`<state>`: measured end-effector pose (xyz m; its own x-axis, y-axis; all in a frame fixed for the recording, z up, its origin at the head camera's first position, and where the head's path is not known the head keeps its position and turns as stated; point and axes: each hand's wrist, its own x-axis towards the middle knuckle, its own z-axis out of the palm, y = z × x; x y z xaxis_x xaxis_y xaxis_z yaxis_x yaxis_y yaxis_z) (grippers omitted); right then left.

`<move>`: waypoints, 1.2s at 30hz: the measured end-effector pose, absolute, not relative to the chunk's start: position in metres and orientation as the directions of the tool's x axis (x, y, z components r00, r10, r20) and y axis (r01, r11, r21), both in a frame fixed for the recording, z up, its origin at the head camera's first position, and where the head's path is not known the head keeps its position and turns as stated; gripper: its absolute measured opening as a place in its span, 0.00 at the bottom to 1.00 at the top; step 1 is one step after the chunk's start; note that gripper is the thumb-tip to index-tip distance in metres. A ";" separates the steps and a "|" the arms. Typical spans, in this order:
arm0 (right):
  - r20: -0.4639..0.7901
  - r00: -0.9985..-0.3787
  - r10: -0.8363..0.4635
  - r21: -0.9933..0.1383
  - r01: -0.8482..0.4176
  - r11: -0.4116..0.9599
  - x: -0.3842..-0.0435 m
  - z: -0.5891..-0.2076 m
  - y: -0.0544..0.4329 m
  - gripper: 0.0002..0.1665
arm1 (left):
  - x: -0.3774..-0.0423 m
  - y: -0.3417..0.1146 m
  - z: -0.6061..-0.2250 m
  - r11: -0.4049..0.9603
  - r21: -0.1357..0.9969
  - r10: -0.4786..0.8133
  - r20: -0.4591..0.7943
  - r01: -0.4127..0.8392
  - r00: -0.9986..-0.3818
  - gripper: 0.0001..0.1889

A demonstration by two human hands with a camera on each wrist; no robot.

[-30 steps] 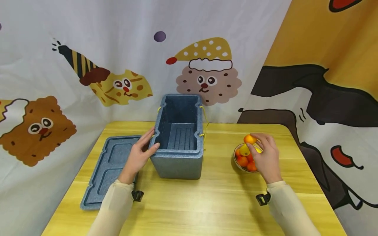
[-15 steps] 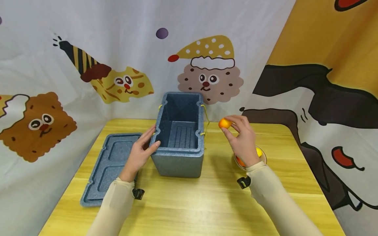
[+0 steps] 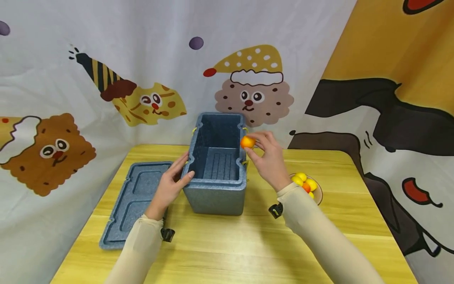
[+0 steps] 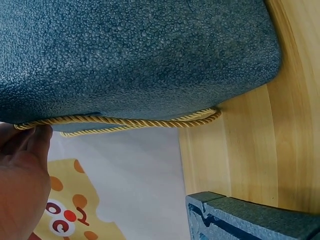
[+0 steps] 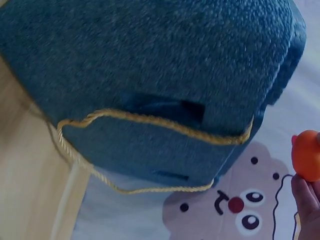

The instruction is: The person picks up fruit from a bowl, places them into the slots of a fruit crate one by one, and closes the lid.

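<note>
Hands: left hand (image 3: 169,187) braces box (image 3: 214,199), right hand (image 3: 271,157) has orange fruit (image 3: 247,142) at the rim

Clock centred on box, head view, 12 = backdrop (image 3: 152,23)
Left hand at 8: thumb and fingers spread, thumb over the rim, fingers along the outer wall
Right hand at 2 to 3: thumb and fingertips pinch orange fruit, held up by the right-hand rim; over the opening or just outside, can't tell
Bowl (image 3: 320,194) near 4, apart from box: several yellow fruits (image 3: 311,184), at least one orange-coloured piece, partly hidden by right sleeve (image 3: 319,232)
Lid (image 3: 145,183) at 8, off, flat on table (image 3: 227,252)
My read: early stage; box uncovered, one fruit in hand and not released, bowl load left; box floor only partly visible, so no count inside
</note>
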<state>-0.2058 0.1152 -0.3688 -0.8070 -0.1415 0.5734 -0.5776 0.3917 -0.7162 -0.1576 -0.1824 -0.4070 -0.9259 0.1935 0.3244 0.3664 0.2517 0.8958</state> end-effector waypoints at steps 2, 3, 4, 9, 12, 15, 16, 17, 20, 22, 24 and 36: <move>0.564 -0.809 -0.166 -0.714 -0.579 0.393 -0.207 -0.367 0.110 0.21 | -0.158 -0.182 -0.407 0.252 0.893 0.196 0.329 0.372 -0.924 0.29; 0.560 -0.809 -0.181 -0.711 -0.581 0.397 -0.207 -0.366 0.108 0.21 | -0.158 -0.182 -0.407 0.254 0.891 0.196 0.333 0.376 -0.922 0.29; 0.555 -0.809 -0.195 -0.707 -0.582 0.402 -0.207 -0.365 0.106 0.21 | -0.158 -0.182 -0.408 0.249 0.891 0.195 0.338 0.380 -0.921 0.29; 0.519 -0.808 -0.280 -0.681 -0.588 0.436 -0.209 -0.361 0.094 0.21 | -0.159 -0.182 -0.409 0.245 0.888 0.189 0.349 0.388 -0.918 0.29; 0.475 -0.817 -0.328 -0.677 -0.577 0.457 -0.211 -0.361 0.088 0.21 | -0.159 -0.182 -0.409 0.251 0.887 0.188 0.349 0.389 -0.918 0.29; 0.434 -0.828 -0.355 -0.677 -0.560 0.477 -0.214 -0.361 0.085 0.21 | -0.160 -0.181 -0.409 0.250 0.886 0.193 0.349 0.390 -0.917 0.29; 0.419 -0.833 -0.361 -0.681 -0.551 0.482 -0.215 -0.362 0.083 0.20 | -0.160 -0.181 -0.409 0.251 0.885 0.196 0.351 0.393 -0.916 0.29; 0.406 -0.837 -0.366 -0.685 -0.544 0.484 -0.216 -0.362 0.082 0.20 | -0.160 -0.181 -0.409 0.250 0.883 0.198 0.354 0.397 -0.914 0.29; 0.372 -0.845 -0.385 -0.684 -0.530 0.502 -0.217 -0.365 0.079 0.20 | -0.160 -0.180 -0.409 0.246 0.882 0.194 0.362 0.402 -0.912 0.29; 0.345 -0.846 -0.406 -0.672 -0.525 0.522 -0.217 -0.366 0.076 0.20 | -0.159 -0.180 -0.409 0.247 0.880 0.190 0.367 0.407 -0.910 0.29; 0.328 -0.846 -0.420 -0.660 -0.524 0.539 -0.217 -0.368 0.074 0.20 | -0.159 -0.180 -0.409 0.247 0.880 0.187 0.368 0.406 -0.911 0.29; 0.304 -0.838 -0.452 -0.622 -0.534 0.572 -0.217 -0.377 0.069 0.19 | -0.158 -0.180 -0.409 0.267 0.871 0.180 0.374 0.411 -0.910 0.28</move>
